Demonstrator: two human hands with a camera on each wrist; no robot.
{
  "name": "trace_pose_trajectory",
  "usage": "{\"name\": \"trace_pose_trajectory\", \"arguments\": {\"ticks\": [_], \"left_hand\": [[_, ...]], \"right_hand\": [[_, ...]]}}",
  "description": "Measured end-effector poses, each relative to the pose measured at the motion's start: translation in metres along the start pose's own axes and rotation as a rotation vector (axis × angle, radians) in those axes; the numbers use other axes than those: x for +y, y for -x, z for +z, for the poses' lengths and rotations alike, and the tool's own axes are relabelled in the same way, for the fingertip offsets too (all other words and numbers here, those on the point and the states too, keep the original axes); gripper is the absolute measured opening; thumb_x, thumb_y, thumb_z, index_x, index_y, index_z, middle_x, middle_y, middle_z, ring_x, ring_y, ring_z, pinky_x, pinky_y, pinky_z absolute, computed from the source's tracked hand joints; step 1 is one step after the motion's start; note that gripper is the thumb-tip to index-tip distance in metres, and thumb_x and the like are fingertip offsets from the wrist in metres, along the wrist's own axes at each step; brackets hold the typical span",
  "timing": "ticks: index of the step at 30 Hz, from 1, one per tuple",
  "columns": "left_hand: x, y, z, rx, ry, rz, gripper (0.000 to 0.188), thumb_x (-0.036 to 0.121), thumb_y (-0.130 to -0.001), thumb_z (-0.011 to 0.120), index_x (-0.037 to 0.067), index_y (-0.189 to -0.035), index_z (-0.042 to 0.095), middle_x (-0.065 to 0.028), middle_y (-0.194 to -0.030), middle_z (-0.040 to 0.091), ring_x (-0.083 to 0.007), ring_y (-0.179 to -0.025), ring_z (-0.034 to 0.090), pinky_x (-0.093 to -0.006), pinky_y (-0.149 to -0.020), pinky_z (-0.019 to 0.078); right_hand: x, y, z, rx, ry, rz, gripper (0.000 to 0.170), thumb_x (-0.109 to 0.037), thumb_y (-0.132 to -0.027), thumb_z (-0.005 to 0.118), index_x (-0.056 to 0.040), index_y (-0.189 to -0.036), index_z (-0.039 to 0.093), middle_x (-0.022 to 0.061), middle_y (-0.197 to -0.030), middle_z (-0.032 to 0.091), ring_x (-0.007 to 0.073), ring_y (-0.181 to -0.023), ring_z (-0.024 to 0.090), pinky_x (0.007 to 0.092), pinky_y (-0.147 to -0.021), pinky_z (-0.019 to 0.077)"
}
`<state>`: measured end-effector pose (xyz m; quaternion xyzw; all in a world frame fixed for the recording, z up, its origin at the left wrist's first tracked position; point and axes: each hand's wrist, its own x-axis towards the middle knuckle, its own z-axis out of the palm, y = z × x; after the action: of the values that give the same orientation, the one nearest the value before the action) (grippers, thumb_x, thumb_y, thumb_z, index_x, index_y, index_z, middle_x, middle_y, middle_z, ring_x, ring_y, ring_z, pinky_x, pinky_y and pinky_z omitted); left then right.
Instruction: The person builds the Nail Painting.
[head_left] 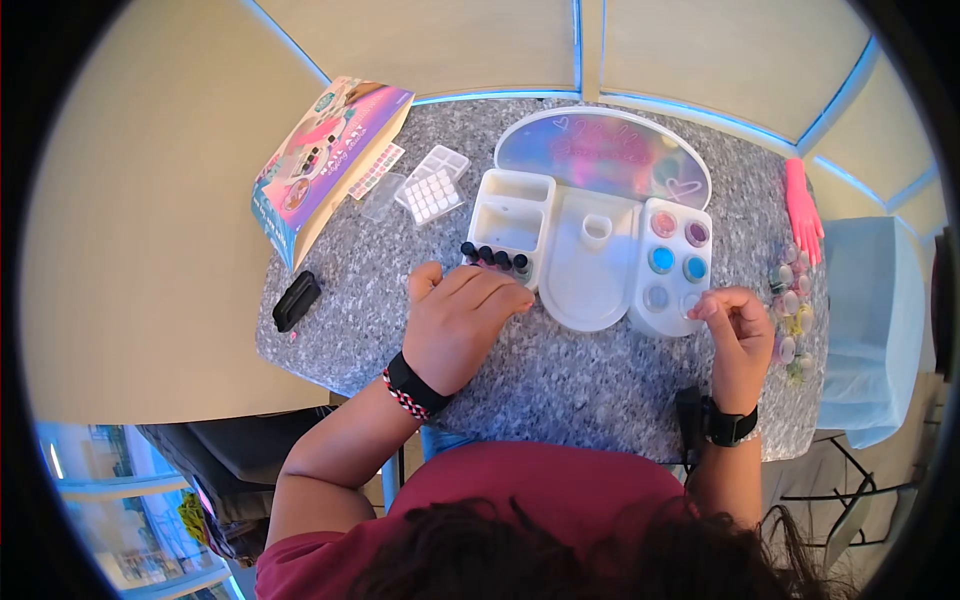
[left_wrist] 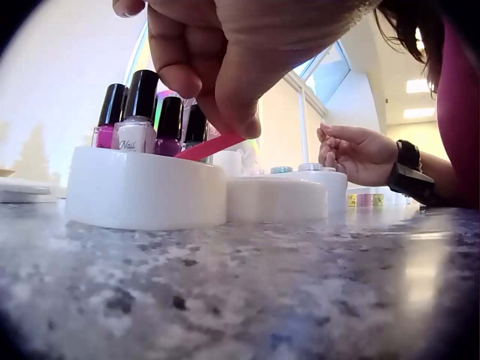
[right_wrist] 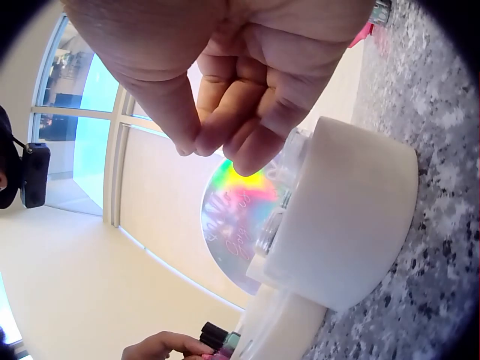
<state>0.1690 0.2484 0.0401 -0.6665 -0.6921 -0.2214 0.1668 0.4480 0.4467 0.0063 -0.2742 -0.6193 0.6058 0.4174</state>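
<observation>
On the box (head_left: 325, 165) we read "NAIL ART" in capitals; the smaller script under it is too blurred for us. One polish bottle (left_wrist: 136, 127) says "Nail", and the shiny arched panel (head_left: 600, 155) carries pink lettering, "Hello" on top, beside an outlined heart.

In the left wrist view, we see the left hand (head_left: 452, 325) pinching a flat pink strip (left_wrist: 208, 148) between thumb and finger. The strip slants down to the rim of the bottle holder (left_wrist: 146, 187), next to the black-capped bottles; we cannot tell whether its tip goes inside.

The right hand (head_left: 742, 335) is curled, thumb and fingertips drawn together, over the front right of the pot tray (head_left: 665, 320). We cannot tell if anything small sits between them.

The holder and tray are smooth, rounded white plastic. Round pots sit in the tray, two bright blue (head_left: 661, 260). Everything stands on a speckled grey worktop (head_left: 570, 400); a glossy pink model hand (head_left: 800, 210) lies at its right edge.
</observation>
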Motion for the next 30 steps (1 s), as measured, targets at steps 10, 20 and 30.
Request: {"name": "trace_pose_trajectory", "arguments": {"ticks": [10,20,30], "left_hand": [[0.000,-0.012,-0.020,0.053,0.020,-0.054,0.009,0.020,-0.088,0.085,0.022,-0.095,0.080,0.0067,-0.099,0.080,-0.0168,-0.094,0.071,-0.0398,-0.089,0.0365],[-0.146,-0.064,0.040,-0.002,1.158,-0.767,0.055,0.042,-0.117,0.052,0.005,-0.157,0.058,-0.0109,-0.158,0.062,-0.0248,-0.143,0.058,-0.0397,-0.121,0.0409],[-0.132,-0.047,0.058,-0.087,1.179,-0.643,0.045,0.030,-0.116,0.060,0.001,-0.150,0.063,-0.0133,-0.148,0.068,-0.0235,-0.140,0.062,-0.0392,-0.119,0.0477]], "right_hand": [[0.000,-0.001,0.002,0.016,-0.011,0.004,0.007,-0.003,-0.104,0.076,0.0007,-0.109,0.073,0.0060,-0.100,0.078,0.0108,-0.093,0.072,0.0267,-0.086,0.0563],[-0.028,-0.015,-0.063,0.236,-0.137,-0.138,0.014,-0.008,-0.109,0.070,0.0024,-0.115,0.075,0.0084,-0.103,0.078,0.0146,-0.095,0.073,0.0300,-0.086,0.0579],[-0.093,-0.002,-0.149,0.276,1.151,0.009,0.026,-0.025,-0.095,0.083,-0.0095,-0.116,0.080,0.0141,-0.115,0.078,0.0323,-0.102,0.074,0.0414,-0.091,0.0587]]}}
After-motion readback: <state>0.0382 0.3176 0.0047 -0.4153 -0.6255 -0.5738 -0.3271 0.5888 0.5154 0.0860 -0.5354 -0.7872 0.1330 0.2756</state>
